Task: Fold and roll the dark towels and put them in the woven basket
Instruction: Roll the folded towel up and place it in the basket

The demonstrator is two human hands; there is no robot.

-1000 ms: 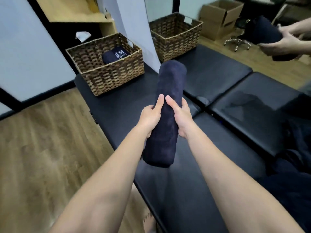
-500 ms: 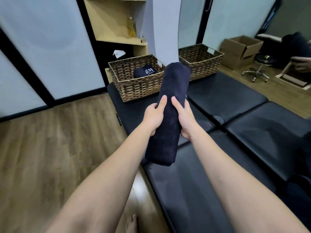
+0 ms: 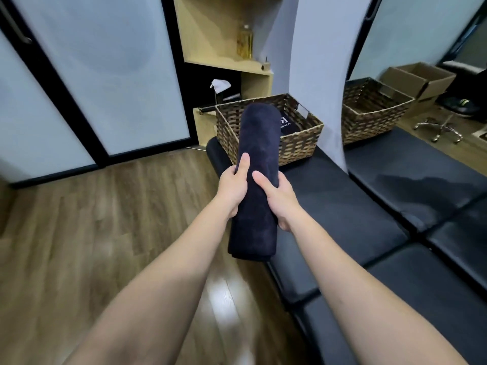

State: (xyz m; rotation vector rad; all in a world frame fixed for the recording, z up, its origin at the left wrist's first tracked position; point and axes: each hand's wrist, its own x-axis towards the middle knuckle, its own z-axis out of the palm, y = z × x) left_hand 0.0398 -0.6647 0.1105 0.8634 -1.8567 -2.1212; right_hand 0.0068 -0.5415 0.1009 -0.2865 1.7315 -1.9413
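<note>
A dark navy rolled towel [image 3: 257,143] is held lengthwise in the air, its far end pointing at the woven basket [image 3: 297,146]. My left hand [image 3: 234,189] grips the roll's left side with the thumb on top. Gripping the right side is my right hand [image 3: 276,198], also thumb on top. The basket stands at the near end of the black padded table [image 3: 350,214] and holds another dark towel with a white logo [image 3: 286,125], partly hidden behind the roll.
A mirror to the right reflects a second basket [image 3: 371,111], the table and a cardboard box [image 3: 419,80]. A wooden shelf unit [image 3: 224,48] with a bottle stands behind the basket. Wood floor [image 3: 92,219] lies to the left, frosted glass doors beyond.
The view has swung left and up. The held roll has moved closer to the basket, its far end now overlapping the basket's front. The other person's hands in the mirror have left the view.
</note>
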